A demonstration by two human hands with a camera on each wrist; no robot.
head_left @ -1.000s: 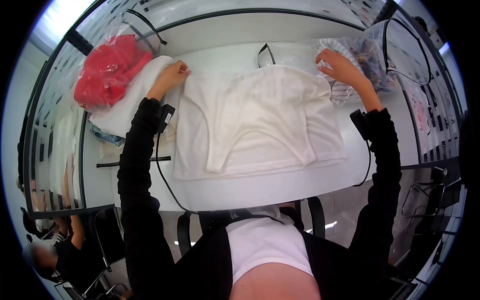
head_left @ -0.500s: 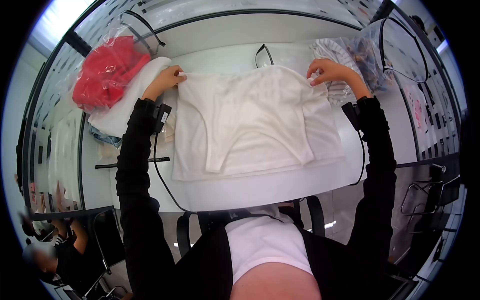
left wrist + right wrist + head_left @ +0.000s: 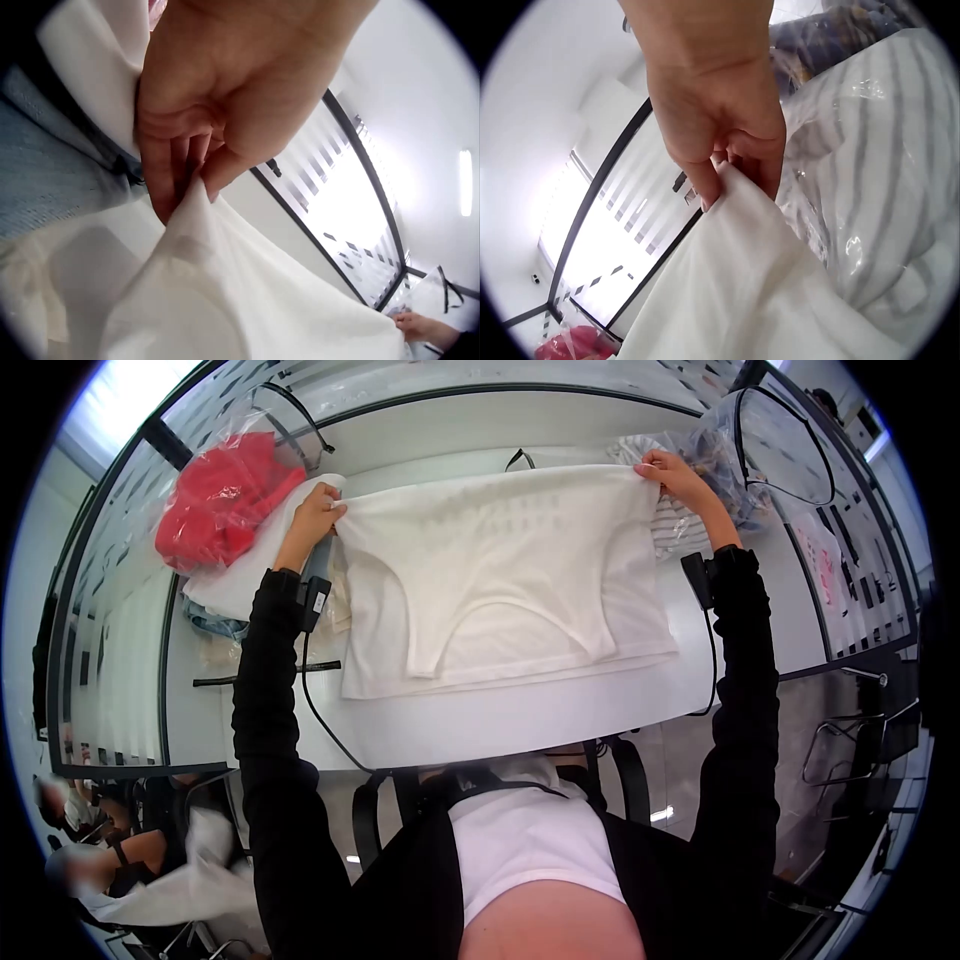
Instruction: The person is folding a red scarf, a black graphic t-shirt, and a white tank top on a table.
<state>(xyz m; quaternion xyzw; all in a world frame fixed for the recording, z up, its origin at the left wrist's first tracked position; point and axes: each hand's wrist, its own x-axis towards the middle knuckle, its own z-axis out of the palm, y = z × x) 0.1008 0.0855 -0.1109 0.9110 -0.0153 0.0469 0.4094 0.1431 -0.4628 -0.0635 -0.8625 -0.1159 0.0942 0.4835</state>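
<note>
A white garment point(image 3: 500, 575) is stretched between both hands above the white table point(image 3: 520, 725), its lower part still lying on the tabletop. My left hand point(image 3: 322, 510) pinches the garment's far left corner; the left wrist view shows fingers point(image 3: 176, 161) closed on the white fabric point(image 3: 225, 292). My right hand point(image 3: 668, 472) pinches the far right corner, and in the right wrist view its fingertips point(image 3: 716, 184) clamp the cloth's edge point(image 3: 735, 285). The top edge is pulled taut and lifted.
A bagged red garment point(image 3: 225, 495) lies at the far left, with folded white cloth point(image 3: 240, 575) and denim point(image 3: 215, 625) below it. A bagged striped garment point(image 3: 680, 520) and a dark bagged item point(image 3: 725, 470) sit far right. Another person point(image 3: 110, 860) is at lower left.
Both hands went from smoothing the garment's top edge to pinching its corners, then lifted and spread it wider and farther from me, pulling the edge taut.
</note>
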